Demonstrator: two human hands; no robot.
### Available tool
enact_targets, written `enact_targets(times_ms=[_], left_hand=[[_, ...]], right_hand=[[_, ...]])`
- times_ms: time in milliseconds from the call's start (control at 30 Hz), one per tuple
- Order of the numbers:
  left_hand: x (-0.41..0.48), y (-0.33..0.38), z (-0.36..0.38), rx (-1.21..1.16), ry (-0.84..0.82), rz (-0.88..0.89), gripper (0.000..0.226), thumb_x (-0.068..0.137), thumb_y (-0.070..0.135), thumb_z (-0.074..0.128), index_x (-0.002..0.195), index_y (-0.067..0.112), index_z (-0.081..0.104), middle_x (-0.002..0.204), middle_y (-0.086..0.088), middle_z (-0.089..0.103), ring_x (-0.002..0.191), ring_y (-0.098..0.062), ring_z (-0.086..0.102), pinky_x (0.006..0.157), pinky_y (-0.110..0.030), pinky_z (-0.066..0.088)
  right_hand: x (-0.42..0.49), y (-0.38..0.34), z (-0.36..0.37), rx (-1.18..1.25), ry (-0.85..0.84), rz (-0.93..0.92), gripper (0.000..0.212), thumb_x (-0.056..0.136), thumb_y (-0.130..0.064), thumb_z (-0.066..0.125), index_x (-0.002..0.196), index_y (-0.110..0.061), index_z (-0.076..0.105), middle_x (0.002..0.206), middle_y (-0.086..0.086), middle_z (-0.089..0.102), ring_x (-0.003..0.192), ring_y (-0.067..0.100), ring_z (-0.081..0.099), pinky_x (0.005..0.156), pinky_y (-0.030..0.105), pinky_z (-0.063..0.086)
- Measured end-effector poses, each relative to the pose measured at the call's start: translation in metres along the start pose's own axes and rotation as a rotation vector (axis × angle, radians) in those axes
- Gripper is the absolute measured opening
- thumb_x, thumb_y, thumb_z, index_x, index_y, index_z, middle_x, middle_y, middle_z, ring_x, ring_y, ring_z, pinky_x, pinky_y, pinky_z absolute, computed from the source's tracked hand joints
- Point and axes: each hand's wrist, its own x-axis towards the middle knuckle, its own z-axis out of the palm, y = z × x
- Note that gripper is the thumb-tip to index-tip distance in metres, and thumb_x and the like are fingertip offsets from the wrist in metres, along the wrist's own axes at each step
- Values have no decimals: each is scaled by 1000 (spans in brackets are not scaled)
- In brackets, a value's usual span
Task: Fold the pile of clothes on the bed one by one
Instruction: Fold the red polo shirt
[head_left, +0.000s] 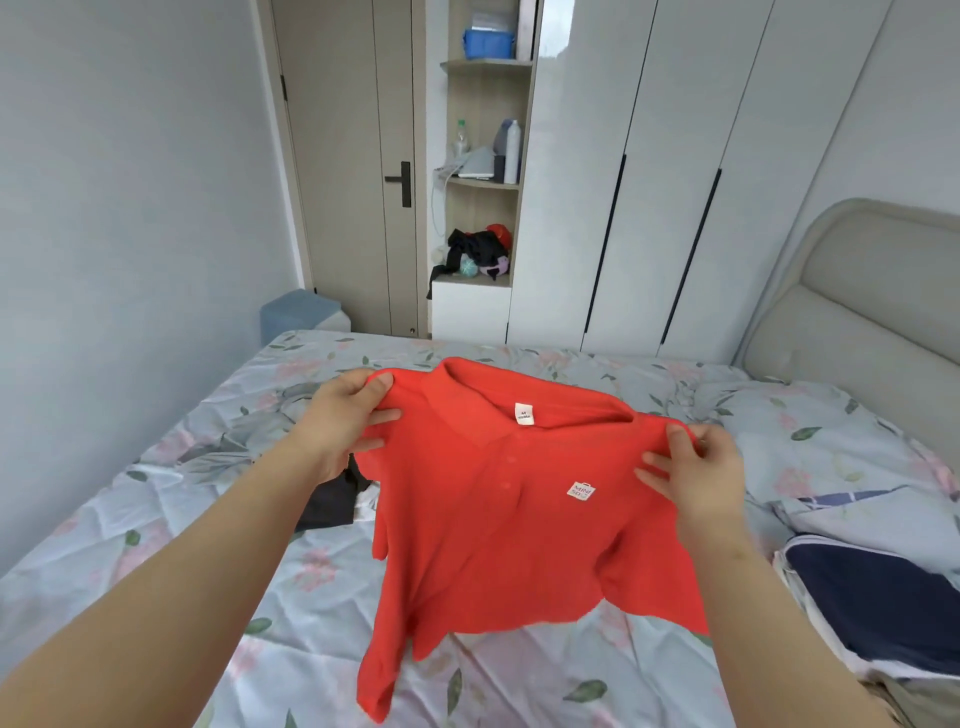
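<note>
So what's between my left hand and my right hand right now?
Head view: the red polo shirt spans the gap, its collar and white neck label midway between the left hand and right hand, each gripping a shoulder.

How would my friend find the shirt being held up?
Look at the bed with the flowery sheet. Over its middle, the left hand and right hand hold a shirt up by its shoulders. It is bright red with a collar and small white chest label, while nearby clothes are dark.
</note>
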Motion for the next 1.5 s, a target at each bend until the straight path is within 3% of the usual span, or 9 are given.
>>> enact_targets(times_ms=[167, 300, 533, 733, 1067, 1233, 1333, 1400, 1500], left_hand=[[-28, 24, -10, -234, 34, 47, 15, 99, 28, 48, 88, 25, 58, 92, 7, 62, 89, -11, 64, 81, -45, 51], [-50, 42, -8, -400, 44, 73, 17, 99, 26, 48, 84, 24, 56, 86, 7, 62, 87, -14, 65, 76, -44, 53], [-69, 60, -6, -445, 92, 238, 18, 96, 27, 53, 79, 27, 58, 76, 14, 65, 85, -9, 66, 75, -31, 55], [-33, 35, 18, -241, 130, 233, 20, 94, 24, 58, 74, 27, 59, 65, 11, 54, 61, 1, 52, 62, -12, 47], [134, -127, 91, 144, 171, -107, 23, 89, 26, 63, 66, 25, 59, 50, 10, 54, 59, -10, 52, 73, -35, 49], [227, -218, 130, 278, 173, -173, 13, 91, 22, 61, 91, 11, 68, 67, 7, 58, 56, 0, 61, 73, -32, 49], [266, -274, 154, 367, 168, -173, 24, 93, 18, 55, 117, 14, 60, 101, 0, 63, 97, -23, 62, 89, -36, 45], [276, -315, 163, 430, 46, -177, 48, 94, 11, 52, 140, 17, 38, 139, -5, 44, 125, -25, 44, 109, -38, 33], [267, -375, 158, 590, -103, -216, 62, 92, 4, 52, 147, 12, 24, 153, -6, 25, 142, -18, 20, 116, -28, 15]], right_hand=[[-38, -28, -6, 3, 132, -326, 25, 95, -14, 53, 74, -27, 49, 79, 4, 57, 81, 20, 56, 83, 35, 45], [-66, -54, -13, 48, 185, -457, 24, 94, -16, 53, 75, -30, 48, 82, 2, 57, 75, 4, 52, 74, 14, 40], [-86, -87, -22, 37, 311, -599, 25, 92, -17, 53, 75, -34, 46, 74, -18, 49, 65, -15, 47, 70, 7, 35], [-48, -54, -19, -107, 346, -497, 11, 92, -19, 55, 81, -22, 53, 73, -19, 48, 65, -13, 47, 73, 14, 36], [92, 117, 10, -501, 225, -133, 18, 92, -17, 57, 97, -1, 62, 85, 4, 57, 82, 16, 48, 66, 19, 27], [178, 211, 45, -624, 184, 47, 21, 92, -19, 55, 101, -2, 64, 93, 10, 64, 94, 28, 57, 69, 21, 28], [224, 270, 65, -655, 123, 127, 27, 90, -15, 54, 115, -9, 61, 119, 11, 62, 113, 30, 54, 88, 29, 38], [239, 307, 76, -612, -3, 166, 50, 87, -10, 58, 135, -18, 46, 145, 7, 39, 132, 25, 38, 105, 33, 35], [227, 361, 90, -674, -203, 223, 77, 84, -3, 60, 149, -24, 25, 158, 6, 9, 144, 16, 14, 108, 23, 21]])
